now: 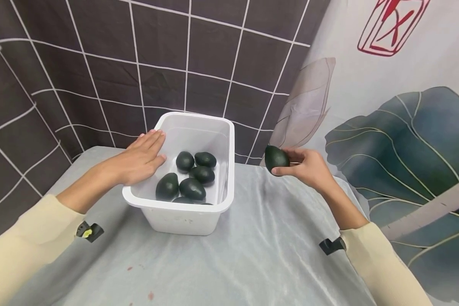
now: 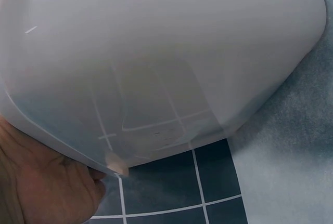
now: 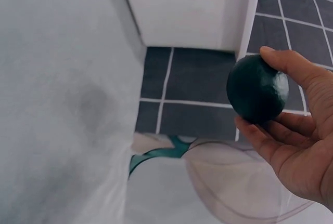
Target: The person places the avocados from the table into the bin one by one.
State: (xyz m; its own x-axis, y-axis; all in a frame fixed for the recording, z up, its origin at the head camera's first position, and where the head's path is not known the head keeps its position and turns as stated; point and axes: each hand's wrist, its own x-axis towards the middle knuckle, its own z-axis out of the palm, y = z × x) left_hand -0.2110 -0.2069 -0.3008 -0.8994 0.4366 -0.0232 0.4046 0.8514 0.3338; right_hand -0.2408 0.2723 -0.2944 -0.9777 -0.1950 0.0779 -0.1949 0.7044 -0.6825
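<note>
A dark green avocado (image 1: 276,159) is pinched between the thumb and fingers of my right hand (image 1: 306,166), raised to the right of a white plastic tub (image 1: 228,170). In the right wrist view the same avocado (image 3: 257,89) shows its rounded side, thumb above and fingers below. My left hand (image 1: 140,159) rests on the tub's left rim with its fingers extended. Several more avocados (image 1: 192,189) lie on the tub's floor; the near wall partly hides some. The left wrist view shows the tub's outer wall (image 2: 156,52) with part of the left hand (image 2: 49,187) against its edge.
The tub stands on a table covered with a pale grey-blue cloth (image 1: 260,246). Behind it hangs a dark sheet with a white grid (image 1: 160,85). A white sheet with a large printed leaf (image 1: 398,144) hangs at the right.
</note>
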